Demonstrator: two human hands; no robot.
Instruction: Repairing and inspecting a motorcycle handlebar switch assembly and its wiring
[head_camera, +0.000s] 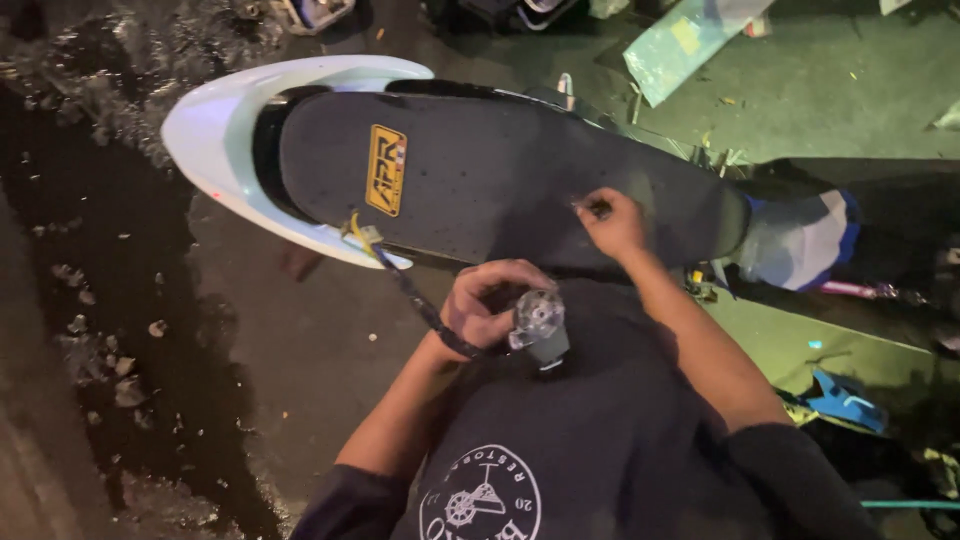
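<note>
Item: your left hand (487, 305), lower centre of the frame, fingers curled closed around a small faceted metal part (540, 318), dark strap (420, 300) trailing to the upper left. Item: your right hand (612, 222), centre, fingertips pinched on a small dark piece (598, 208) against the black scooter seat (480, 180). Item: white tail fairing (215, 130), upper left. Wet ground (120, 300), left.

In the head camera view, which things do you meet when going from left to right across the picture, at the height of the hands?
Wet dark ground → white tail of the scooter → yellow patch on the black seat → left hand holding a small metal part → right hand on the seat → blue and white cloth.
</note>
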